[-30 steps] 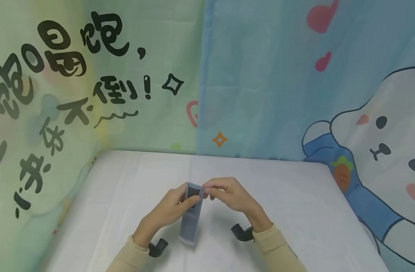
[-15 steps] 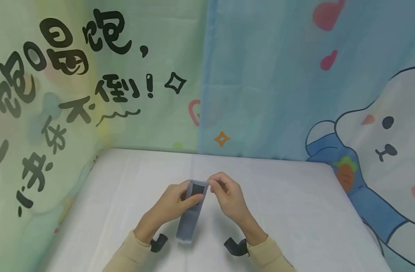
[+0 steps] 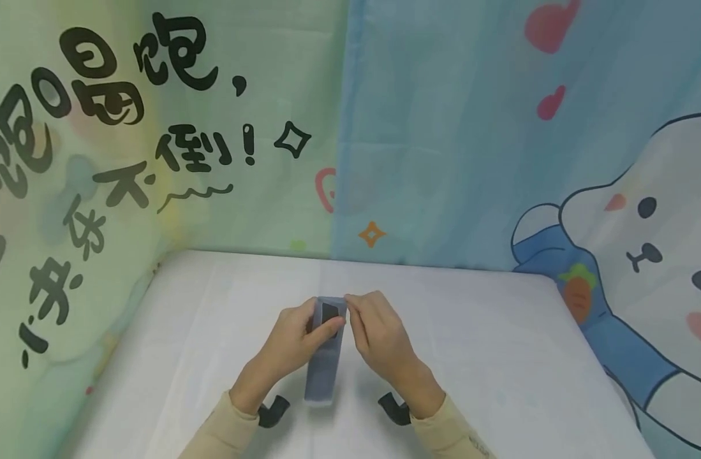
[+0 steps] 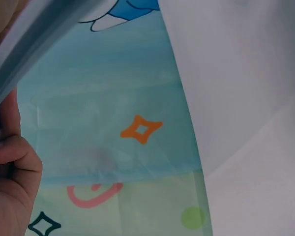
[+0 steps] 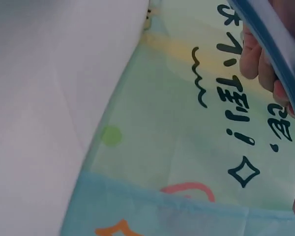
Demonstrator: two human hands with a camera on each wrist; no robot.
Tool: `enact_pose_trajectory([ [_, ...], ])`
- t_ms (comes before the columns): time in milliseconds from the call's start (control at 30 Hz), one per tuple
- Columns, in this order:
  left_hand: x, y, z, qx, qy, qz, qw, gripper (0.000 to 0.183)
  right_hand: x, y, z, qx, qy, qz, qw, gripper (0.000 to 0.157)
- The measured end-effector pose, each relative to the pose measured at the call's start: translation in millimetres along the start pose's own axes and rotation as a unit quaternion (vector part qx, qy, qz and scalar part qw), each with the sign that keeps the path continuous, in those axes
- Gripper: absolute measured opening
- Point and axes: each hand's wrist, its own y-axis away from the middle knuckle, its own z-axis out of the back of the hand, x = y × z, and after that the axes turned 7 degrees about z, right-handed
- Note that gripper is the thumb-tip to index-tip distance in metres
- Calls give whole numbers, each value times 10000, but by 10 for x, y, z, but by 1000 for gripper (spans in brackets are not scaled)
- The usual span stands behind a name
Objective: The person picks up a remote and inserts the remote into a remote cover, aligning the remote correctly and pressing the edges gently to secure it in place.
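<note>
A long, narrow grey-blue box (image 3: 323, 376) stands tilted above the table, with a dark patch (image 3: 330, 312) near its upper end. My left hand (image 3: 286, 341) grips its upper half from the left, thumb laid across the front over part of the dark patch. At the upper right corner, the fingertips of my right hand (image 3: 384, 338) pinch the edge. Only a strip of the box (image 4: 37, 42) shows at the upper left of the left wrist view. The right wrist view catches its blue edge (image 5: 273, 51), with left-hand fingers behind it. What the box contains is hidden.
A white-covered table (image 3: 235, 306) lies beneath both hands. Printed cloth curtains (image 3: 442, 159) hang behind it and along the left side. Black wrist straps or mounts (image 3: 274, 412) stick out below both wrists.
My right hand has swung more upright, its fingertips staying by the box's upper right corner. The box has risen slightly and turned a little, still in my left hand.
</note>
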Motion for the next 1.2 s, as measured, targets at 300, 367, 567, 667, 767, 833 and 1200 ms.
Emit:
enact_pose_trajectory([
  [300, 21, 19, -36, -229, 159, -268, 9993, 30, 27, 123, -42, -34, -1955, -1501, 9692, 22],
  [367, 28, 23, -34, -175, 49, -337, 9993, 29, 25, 141, -23, 155, -2704, -2101, 9394, 19],
  [567, 59, 36, 6, 336, -229, -286, 9988, 24, -9, 189, 24, 817, -3797, -2992, 8716, 16],
  [667, 73, 37, 54, 542, -96, -219, 9982, 17, -26, 207, 32, 917, -3989, -3265, 8520, 15],
  [767, 93, 21, 117, 637, 65, -190, 9978, 12, -49, 220, 42, 925, -4086, -3506, 8376, 17],
  [833, 98, -2, 161, 755, 122, -167, 9969, 10, -61, 226, 51, 975, -4183, -3586, 8288, 19],
  [1200, 134, -99, 260, 2047, 994, -337, 9732, 16, -104, 259, 51, 1369, -5428, -3726, 7401, 28],
])
